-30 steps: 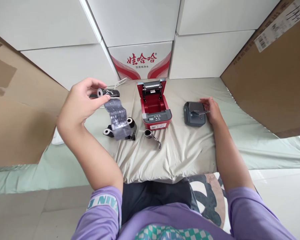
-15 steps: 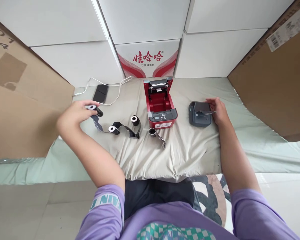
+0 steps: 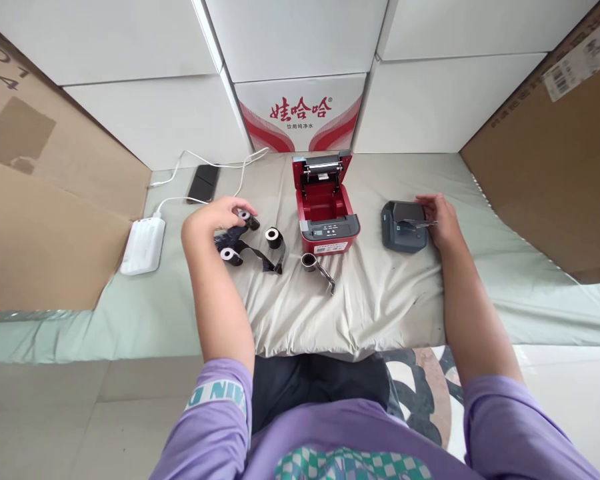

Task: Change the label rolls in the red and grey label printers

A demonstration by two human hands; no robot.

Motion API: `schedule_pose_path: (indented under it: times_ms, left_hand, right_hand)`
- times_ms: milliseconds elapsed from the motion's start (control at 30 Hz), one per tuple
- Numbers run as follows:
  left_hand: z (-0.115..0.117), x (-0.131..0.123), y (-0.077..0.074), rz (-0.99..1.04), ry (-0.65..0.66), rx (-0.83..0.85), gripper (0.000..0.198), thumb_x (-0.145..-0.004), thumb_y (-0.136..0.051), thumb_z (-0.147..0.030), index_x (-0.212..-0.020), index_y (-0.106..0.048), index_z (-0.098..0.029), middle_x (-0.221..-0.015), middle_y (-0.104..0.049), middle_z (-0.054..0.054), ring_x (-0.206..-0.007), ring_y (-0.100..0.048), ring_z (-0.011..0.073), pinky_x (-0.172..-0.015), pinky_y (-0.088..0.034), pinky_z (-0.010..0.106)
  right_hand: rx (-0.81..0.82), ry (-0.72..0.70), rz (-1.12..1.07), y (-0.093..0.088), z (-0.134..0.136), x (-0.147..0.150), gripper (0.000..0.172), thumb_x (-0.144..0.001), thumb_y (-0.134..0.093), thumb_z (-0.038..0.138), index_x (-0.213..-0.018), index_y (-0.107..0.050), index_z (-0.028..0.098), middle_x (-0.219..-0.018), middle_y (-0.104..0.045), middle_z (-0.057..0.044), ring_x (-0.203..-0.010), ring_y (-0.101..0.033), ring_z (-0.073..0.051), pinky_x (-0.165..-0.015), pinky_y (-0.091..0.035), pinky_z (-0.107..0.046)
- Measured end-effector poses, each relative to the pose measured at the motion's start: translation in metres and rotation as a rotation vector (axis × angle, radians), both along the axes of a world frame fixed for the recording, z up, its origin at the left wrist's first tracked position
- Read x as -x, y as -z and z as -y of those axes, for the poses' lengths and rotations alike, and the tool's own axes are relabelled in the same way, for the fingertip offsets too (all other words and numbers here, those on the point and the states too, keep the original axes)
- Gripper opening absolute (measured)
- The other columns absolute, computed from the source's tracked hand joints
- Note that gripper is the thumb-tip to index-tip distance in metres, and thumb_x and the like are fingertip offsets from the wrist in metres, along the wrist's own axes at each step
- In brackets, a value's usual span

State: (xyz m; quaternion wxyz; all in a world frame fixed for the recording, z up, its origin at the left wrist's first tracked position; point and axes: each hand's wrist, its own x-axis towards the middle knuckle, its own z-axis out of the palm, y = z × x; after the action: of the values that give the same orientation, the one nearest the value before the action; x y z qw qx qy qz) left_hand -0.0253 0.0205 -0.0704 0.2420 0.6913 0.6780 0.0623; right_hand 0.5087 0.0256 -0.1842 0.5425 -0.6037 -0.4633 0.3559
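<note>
My left hand [image 3: 214, 217] is closed on a small black ribbon roll [image 3: 251, 221] with a white core, slightly above the cloth. Loose black film hangs below it, and a second roll [image 3: 230, 257] lies under my wrist. A black strip runs from there to an upright third roll [image 3: 274, 237]. Another roll [image 3: 309, 262] with a dark tail lies in front of the red printer [image 3: 330, 230], whose lid is up and whose bay looks empty. On the right, my right hand [image 3: 444, 221] grips the side of a small dark grey device [image 3: 405, 235], thumb near its raised cover.
A black phone [image 3: 203, 183] and a white power bank [image 3: 144, 245] with a white cable lie at the left. Cardboard boxes [image 3: 55, 200] flank both sides, and white cartons [image 3: 300, 120] stand behind. The pale cloth [image 3: 370, 300] is wrinkled.
My left hand has moved right with the ribbon roll, bunching its film near the other rolls. The power bank now shows. My right hand stays at the grey device.
</note>
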Motion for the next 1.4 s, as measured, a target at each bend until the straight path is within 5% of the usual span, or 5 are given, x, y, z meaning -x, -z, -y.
schedule_pose_path:
  times_ms: [367, 733, 933, 1100, 1400]
  left_hand:
    - [0.064, -0.076, -0.08, -0.05, 0.045, 0.008, 0.036, -0.074, -0.079, -0.045, -0.108, -0.081, -0.034, -0.095, -0.08, 0.0, -0.083, -0.074, 0.0253, -0.076, -0.056, 0.034]
    - [0.096, -0.149, -0.014, -0.315, 0.277, 0.134, 0.035, -0.082, -0.072, -0.058, -0.088, -0.077, -0.024, -0.099, -0.08, 0.013, -0.098, -0.075, 0.0371, -0.078, -0.052, 0.042]
    - [0.116, -0.118, -0.047, 0.024, 0.309, -0.113, 0.024, -0.081, -0.068, -0.035, -0.104, -0.074, -0.03, -0.104, -0.08, 0.001, -0.094, -0.074, 0.026, -0.077, -0.052, 0.033]
    - [0.076, -0.116, -0.077, 0.213, 0.239, -0.334, 0.029, -0.09, -0.065, -0.04, -0.116, -0.067, -0.027, -0.109, -0.078, 0.0, -0.096, -0.072, 0.0218, -0.085, -0.055, 0.031]
    - [0.01, -0.165, -0.029, 0.003, 0.245, -0.231, 0.033, -0.089, -0.073, -0.041, -0.116, -0.072, -0.021, -0.114, -0.078, 0.011, -0.102, -0.072, 0.0306, -0.086, -0.054, 0.038]
  right_hand:
    - [0.003, -0.011, -0.024, 0.002, -0.001, -0.002, 0.063, -0.086, -0.053, 0.084, -0.097, -0.068, 0.025, -0.104, -0.077, -0.014, -0.102, -0.072, -0.029, -0.098, -0.056, -0.044]
    - [-0.017, 0.003, -0.011, 0.0, -0.002, 0.003, 0.061, -0.087, -0.052, 0.084, -0.095, -0.071, 0.027, -0.093, -0.074, -0.008, -0.099, -0.072, -0.028, -0.097, -0.059, -0.049]
    - [-0.035, 0.015, -0.005, 0.001, -0.002, 0.003, 0.062, -0.087, -0.052, 0.086, -0.093, -0.072, 0.028, -0.096, -0.076, -0.009, -0.1, -0.073, -0.03, -0.098, -0.059, -0.052]
    - [-0.044, 0.025, 0.005, 0.003, -0.003, 0.003, 0.066, -0.085, -0.051, 0.09, -0.092, -0.073, 0.029, -0.097, -0.077, -0.009, -0.102, -0.074, -0.03, -0.096, -0.06, -0.051]
    - [-0.013, 0.001, -0.045, 0.004, -0.003, 0.001, 0.066, -0.081, -0.055, 0.091, -0.095, -0.072, 0.028, -0.099, -0.078, -0.008, -0.101, -0.074, -0.028, -0.101, -0.06, -0.049]
